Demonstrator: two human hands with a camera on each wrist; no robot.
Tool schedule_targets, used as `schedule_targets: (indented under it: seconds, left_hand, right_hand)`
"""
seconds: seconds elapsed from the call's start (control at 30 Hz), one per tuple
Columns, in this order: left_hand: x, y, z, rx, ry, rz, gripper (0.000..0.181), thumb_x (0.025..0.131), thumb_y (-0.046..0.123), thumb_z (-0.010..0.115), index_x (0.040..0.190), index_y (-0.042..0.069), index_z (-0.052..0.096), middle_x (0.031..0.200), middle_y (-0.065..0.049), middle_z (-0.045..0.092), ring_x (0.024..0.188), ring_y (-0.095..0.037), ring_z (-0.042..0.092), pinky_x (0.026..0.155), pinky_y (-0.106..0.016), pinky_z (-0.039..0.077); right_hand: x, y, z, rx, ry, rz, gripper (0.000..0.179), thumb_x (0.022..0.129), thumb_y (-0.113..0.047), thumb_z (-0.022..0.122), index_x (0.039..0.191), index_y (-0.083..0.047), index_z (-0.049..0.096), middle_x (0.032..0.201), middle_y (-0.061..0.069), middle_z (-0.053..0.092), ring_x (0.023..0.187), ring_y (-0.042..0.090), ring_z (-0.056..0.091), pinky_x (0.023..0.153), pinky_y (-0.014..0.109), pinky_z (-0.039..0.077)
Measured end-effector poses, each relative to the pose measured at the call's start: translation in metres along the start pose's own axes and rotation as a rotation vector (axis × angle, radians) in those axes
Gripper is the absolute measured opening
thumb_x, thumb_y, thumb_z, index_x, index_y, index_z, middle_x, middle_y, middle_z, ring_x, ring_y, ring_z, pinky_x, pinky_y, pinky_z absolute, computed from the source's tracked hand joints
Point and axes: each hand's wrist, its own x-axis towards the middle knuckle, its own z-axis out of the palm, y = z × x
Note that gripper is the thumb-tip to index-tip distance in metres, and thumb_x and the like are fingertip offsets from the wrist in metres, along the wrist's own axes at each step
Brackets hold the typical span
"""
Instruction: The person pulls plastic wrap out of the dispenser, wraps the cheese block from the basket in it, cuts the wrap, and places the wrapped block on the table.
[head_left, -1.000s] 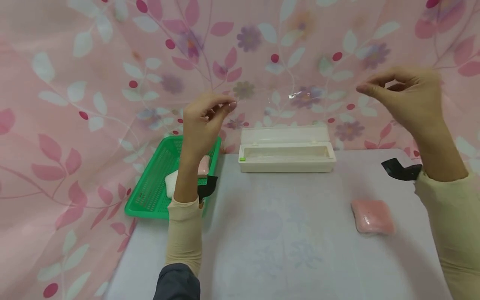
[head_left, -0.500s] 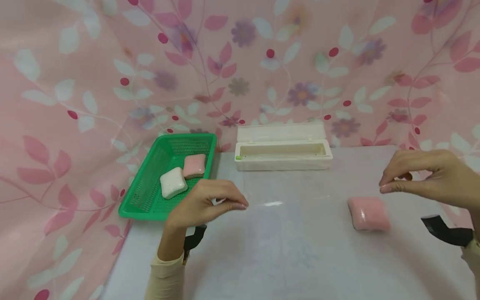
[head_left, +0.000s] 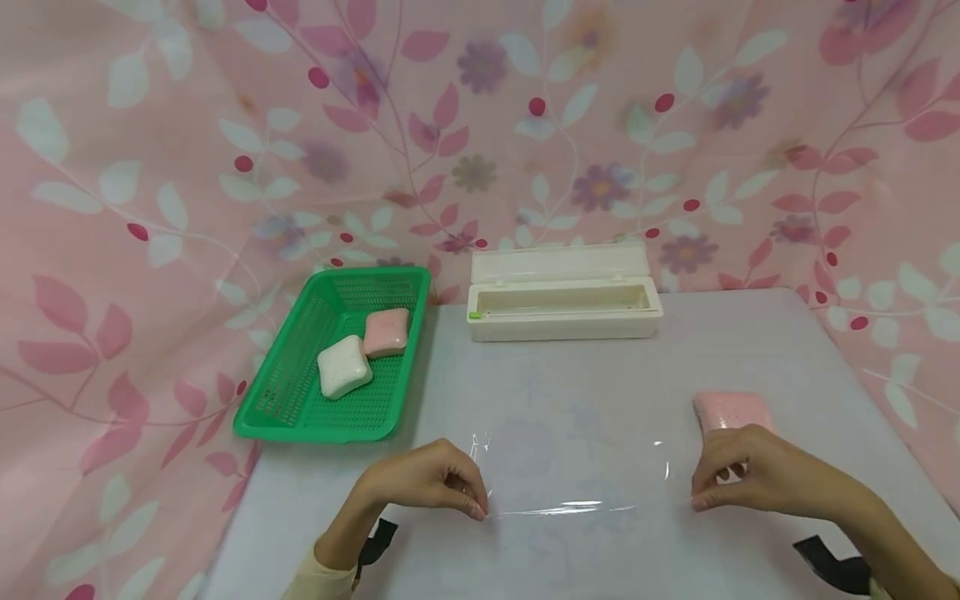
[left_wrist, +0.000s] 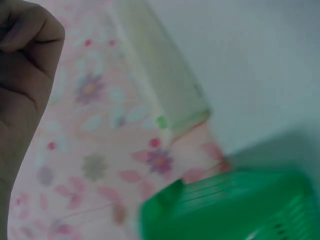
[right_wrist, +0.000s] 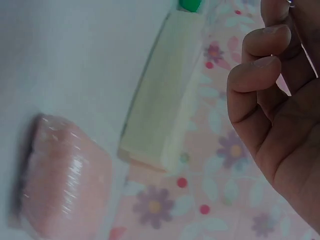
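A thin clear sheet of cling film [head_left: 577, 507] stretches between both hands low over the table, seen mostly by its glints. My left hand [head_left: 429, 482] pinches its near left corner between thumb and fingers. At the near right corner my right hand [head_left: 772, 477] pinches it the same way. A pink soap bar [head_left: 731, 406] lies just beyond the right hand, which partly covers it in the head view. The right wrist view shows this soap bar [right_wrist: 70, 185] with a wrinkled, shiny clear wrap around it. Curled fingers [right_wrist: 255, 75] show there too.
A white cling film box [head_left: 566, 327] stands at the table's back edge, lid raised, with a green slider at its left end. At the left, a green basket [head_left: 315, 434] holds a white soap bar [head_left: 344, 367] and a pink one. Floral sheeting [head_left: 480, 125] hangs behind.
Both hands have come down from high above the table towards its near side, bringing the cling film with them. The basket's soap bars are uncovered from behind the left arm.
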Motion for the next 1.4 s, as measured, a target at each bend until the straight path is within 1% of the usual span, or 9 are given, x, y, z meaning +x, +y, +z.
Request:
schedule_targets:
  seconds: [0.23,0.4,0.67,0.83,0.93,1.03,1.2,1.3,1.4]
  left_hand:
    - [0.008,-0.054,0.021,-0.166,-0.078,-0.180,0.004,0.084,0.004,0.076,0.087,0.001,0.075,0.077,0.000,0.073,0.061,0.002,0.055,0.055,-0.015,0.043]
    - [0.016,-0.073,0.033,-0.084,-0.114,-0.211,0.003,0.083,0.000,0.076,0.086,0.001,0.076,0.076,0.001,0.072,0.063,0.003,0.057,0.058,-0.016,0.048]
    - [0.010,-0.065,0.042,0.129,-0.092,-0.236,0.007,0.082,0.004,0.078,0.089,0.005,0.078,0.083,0.008,0.072,0.072,0.007,0.057,0.067,-0.015,0.048]
    - [-0.005,-0.042,0.037,0.283,-0.148,-0.230,0.016,0.087,0.016,0.076,0.100,0.007,0.077,0.098,0.005,0.067,0.087,0.005,0.053,0.076,-0.013,0.044]
    - [-0.014,-0.028,0.023,0.279,-0.155,-0.263,0.022,0.090,0.019,0.073,0.107,0.005,0.075,0.099,0.005,0.067,0.078,0.005,0.051,0.071,-0.014,0.044]
    - [-0.024,-0.015,-0.003,0.240,-0.094,-0.274,0.025,0.094,0.021,0.069,0.114,0.006,0.072,0.101,0.004,0.069,0.067,0.001,0.048,0.063,-0.017,0.045]
    - [-0.049,0.006,-0.064,0.282,0.150,-0.318,0.029,0.095,0.024,0.068,0.121,0.010,0.068,0.111,0.004,0.068,0.072,-0.007,0.056,0.066,-0.025,0.050]
    - [-0.064,0.011,-0.101,0.357,0.295,-0.408,0.043,0.092,0.024,0.072,0.130,0.008,0.061,0.120,-0.002,0.063,0.067,-0.012,0.053,0.065,-0.027,0.048]
    - [-0.077,0.007,-0.133,0.437,0.382,-0.524,0.064,0.088,0.029,0.076,0.142,0.006,0.049,0.132,-0.013,0.052,0.067,-0.018,0.050,0.067,-0.034,0.048]
  right_hand:
    - [-0.002,0.042,0.039,0.042,-0.114,0.096,0.012,0.080,-0.019,0.082,0.081,-0.026,0.073,0.068,-0.017,0.060,0.061,-0.006,0.049,0.050,0.017,0.043]
    - [-0.009,0.063,0.060,0.020,-0.143,0.185,0.012,0.079,-0.026,0.082,0.075,-0.026,0.071,0.065,-0.019,0.058,0.059,-0.008,0.049,0.048,0.018,0.043]
    - [-0.014,0.071,0.073,0.004,-0.120,0.376,0.016,0.077,-0.034,0.083,0.072,-0.028,0.068,0.064,-0.019,0.058,0.057,-0.003,0.051,0.050,0.022,0.044]
    - [-0.019,0.068,0.075,-0.043,-0.064,0.364,0.018,0.076,-0.032,0.084,0.072,-0.030,0.066,0.063,-0.020,0.055,0.058,-0.004,0.049,0.049,0.022,0.042]
    - [-0.022,0.068,0.076,-0.056,-0.029,0.351,0.020,0.074,-0.030,0.085,0.071,-0.030,0.066,0.062,-0.021,0.054,0.057,-0.004,0.048,0.049,0.021,0.041]
    - [-0.025,0.069,0.076,-0.055,-0.017,0.357,0.021,0.074,-0.030,0.086,0.070,-0.030,0.065,0.062,-0.021,0.052,0.057,-0.004,0.047,0.048,0.021,0.040]
    - [-0.026,0.071,0.076,-0.042,-0.014,0.353,0.022,0.074,-0.030,0.086,0.070,-0.030,0.064,0.061,-0.021,0.051,0.056,-0.005,0.046,0.047,0.020,0.040]
    - [-0.026,0.072,0.077,-0.037,-0.010,0.340,0.022,0.074,-0.030,0.085,0.070,-0.030,0.064,0.061,-0.021,0.051,0.056,-0.005,0.046,0.047,0.020,0.040]
    - [-0.025,0.073,0.078,-0.029,-0.010,0.342,0.021,0.074,-0.031,0.085,0.070,-0.030,0.064,0.061,-0.021,0.051,0.056,-0.005,0.046,0.047,0.020,0.040]
